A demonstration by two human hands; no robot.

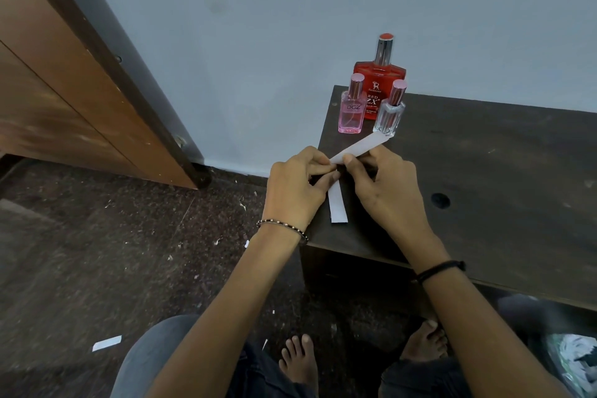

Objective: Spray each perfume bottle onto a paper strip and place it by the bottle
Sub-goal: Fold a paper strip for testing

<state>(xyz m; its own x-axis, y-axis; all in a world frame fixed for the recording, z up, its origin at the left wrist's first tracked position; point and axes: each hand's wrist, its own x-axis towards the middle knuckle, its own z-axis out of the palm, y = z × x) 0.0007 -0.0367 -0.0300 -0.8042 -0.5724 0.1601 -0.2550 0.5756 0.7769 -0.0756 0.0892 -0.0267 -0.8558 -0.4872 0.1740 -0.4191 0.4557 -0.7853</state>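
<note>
Behind my left grip [297, 191] a thin bracelet [282, 227] of dark and pale beads rings the wrist. Behind my right grip [387, 191] sits a plain black band [441, 269]. My forearms are bare. I wear dark grey-blue trousers [151, 355], and my feet [298, 362] are bare.

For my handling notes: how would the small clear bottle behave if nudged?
The clear bottle looks tall and narrow, so it probably tips easily. It seems glass, so likely fragile and slippery. Its flat sides suggest little rolling.

three bottles [371, 100] crowd the table's [484, 171] corner.
</note>
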